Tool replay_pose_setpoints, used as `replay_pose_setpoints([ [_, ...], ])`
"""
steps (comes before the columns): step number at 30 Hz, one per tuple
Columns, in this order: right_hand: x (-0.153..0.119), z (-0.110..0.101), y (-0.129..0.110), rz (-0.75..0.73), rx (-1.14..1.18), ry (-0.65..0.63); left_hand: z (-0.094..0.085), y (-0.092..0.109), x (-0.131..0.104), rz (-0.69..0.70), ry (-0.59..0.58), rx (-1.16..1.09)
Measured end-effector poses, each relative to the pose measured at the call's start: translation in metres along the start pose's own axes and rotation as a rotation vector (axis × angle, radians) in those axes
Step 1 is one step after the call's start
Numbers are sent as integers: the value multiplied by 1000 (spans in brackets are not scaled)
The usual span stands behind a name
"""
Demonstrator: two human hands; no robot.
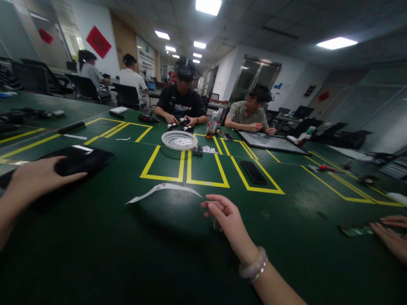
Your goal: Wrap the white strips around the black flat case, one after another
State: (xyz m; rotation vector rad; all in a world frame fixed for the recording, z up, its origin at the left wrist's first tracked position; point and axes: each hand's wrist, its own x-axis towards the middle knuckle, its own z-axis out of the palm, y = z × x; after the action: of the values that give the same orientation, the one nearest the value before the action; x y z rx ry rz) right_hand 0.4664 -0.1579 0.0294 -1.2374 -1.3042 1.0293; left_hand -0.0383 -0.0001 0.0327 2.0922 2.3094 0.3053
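Right hand (226, 215), bracelet (254, 266) at wrist: fingertips pinch white strip (165, 186) end. Left hand (36, 176): touches black bag (93, 159), grip unclear.

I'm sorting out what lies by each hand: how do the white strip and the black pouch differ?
The white strip is pale and narrow; the black pouch is dark, glossy and much broader. The strip bends in an arch, one end by the right hand, while the pouch sits flatter, touched by the left hand. Both show against the green table.
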Motion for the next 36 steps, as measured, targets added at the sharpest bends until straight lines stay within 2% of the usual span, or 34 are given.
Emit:
replay_pose_setpoints([
  [2,5,-4,1,69,227,147,-1,36,-6,91,-23,39],
  [5,11,-11,2,119,484,324,8,87,-24,320,-33,-27],
  [10,15,-15,4,170,654,434,25,153,-76,670,-127,-196],
  [15,19,-13,2,192,694,473,29,196,-125,904,-213,-296],
  [18,18,-12,1,163,681,480,34,206,-134,966,-252,-305],
  [22,14,-11,5,95,581,439,43,204,-131,1028,-255,-259],
  [24,12,-10,8,36,449,419,46,202,-130,1071,-197,-226],
  [26,9,-9,11,-71,244,376,46,200,-130,1119,-82,-190],
  [28,6,-9,12,-223,-19,277,44,197,-134,1168,82,-165],
  [31,1,-9,6,-428,-444,-4,38,192,-141,1240,376,-172],
  [33,-3,-8,0,-510,-693,-132,34,190,-145,1288,532,-186],
  [34,-5,-7,-2,-525,-783,-193,33,189,-146,1314,570,-189],
  [36,-8,-4,-6,-523,-914,-348,34,191,-145,1370,532,-178],
])
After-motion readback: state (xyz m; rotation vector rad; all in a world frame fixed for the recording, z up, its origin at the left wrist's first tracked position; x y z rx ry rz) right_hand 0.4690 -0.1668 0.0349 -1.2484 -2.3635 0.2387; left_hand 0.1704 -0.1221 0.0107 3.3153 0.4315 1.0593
